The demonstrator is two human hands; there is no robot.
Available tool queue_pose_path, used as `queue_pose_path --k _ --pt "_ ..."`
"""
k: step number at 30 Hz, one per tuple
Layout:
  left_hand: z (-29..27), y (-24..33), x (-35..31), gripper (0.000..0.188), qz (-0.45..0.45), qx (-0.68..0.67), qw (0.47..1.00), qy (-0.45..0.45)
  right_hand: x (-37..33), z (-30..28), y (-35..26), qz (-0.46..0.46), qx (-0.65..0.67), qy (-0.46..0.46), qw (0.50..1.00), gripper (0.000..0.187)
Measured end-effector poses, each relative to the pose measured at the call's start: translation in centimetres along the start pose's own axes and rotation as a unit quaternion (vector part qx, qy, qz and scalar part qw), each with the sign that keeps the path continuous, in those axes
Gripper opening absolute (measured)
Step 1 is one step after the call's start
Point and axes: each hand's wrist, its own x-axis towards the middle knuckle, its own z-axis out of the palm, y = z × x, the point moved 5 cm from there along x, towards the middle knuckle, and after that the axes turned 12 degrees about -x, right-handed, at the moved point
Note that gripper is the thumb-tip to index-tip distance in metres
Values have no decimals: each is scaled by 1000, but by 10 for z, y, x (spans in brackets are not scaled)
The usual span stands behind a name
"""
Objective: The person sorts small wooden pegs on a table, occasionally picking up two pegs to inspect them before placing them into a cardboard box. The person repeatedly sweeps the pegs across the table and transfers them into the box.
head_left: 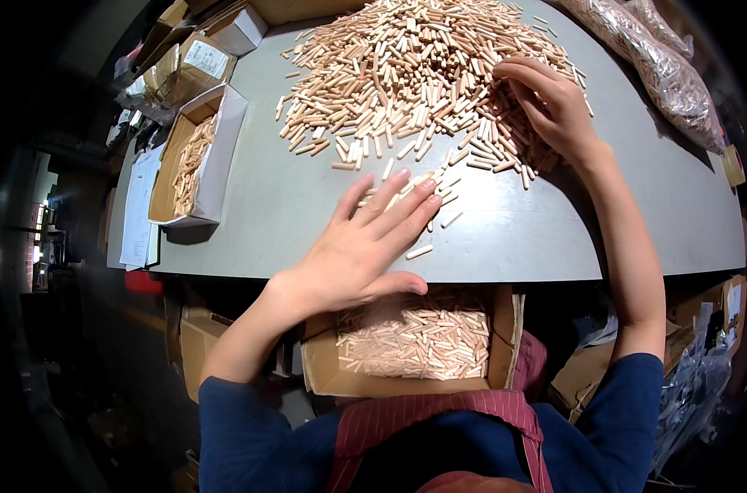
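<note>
A large heap of short wooden dowels [423, 74] covers the far middle of the grey table. At the heap's right side is my right hand [550, 107], its fingers curled down at the dowels; whether a dowel is between them is hidden. My left hand [373, 238] lies flat with fingers spread over several loose dowels near the table's front edge. Its thumb points right, above a cardboard box [406, 386] below the edge. Many dowels [423, 341] fill that box.
On the left of the table stands a white box [225, 156] with some dowels inside, beside paper sheets [142, 205]. Taped cartons [197, 70] are behind it. A long clear bag [653, 70] full of dowels lies at the far right. A roll of tape [733, 166] is at the right edge.
</note>
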Motion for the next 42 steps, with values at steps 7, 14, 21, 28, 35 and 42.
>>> queue_pose_path --k 7,14,21,28,35,42 --pt "-1 -12 -13 100 -56 -9 996 74 2 3 -2 -15 -3 -3 1000 28" --pt "1 1 3 106 -15 -28 1000 2 1 -2 -7 -20 -2 -8 1000 30" --pt "2 -9 1 109 -2 -41 999 2 3 -4 -10 -44 -12 54 998 29" --pt "-28 -53 -26 80 -62 -300 923 233 3 -4 -8 -13 -3 6 1000 35" --pt "-15 -73 -61 45 -203 -413 832 309 3 -1 -6 -20 -12 3 1000 34" --pt "-23 -46 -55 36 -159 -182 923 298 3 0 -6 -27 4 -7 1000 31"
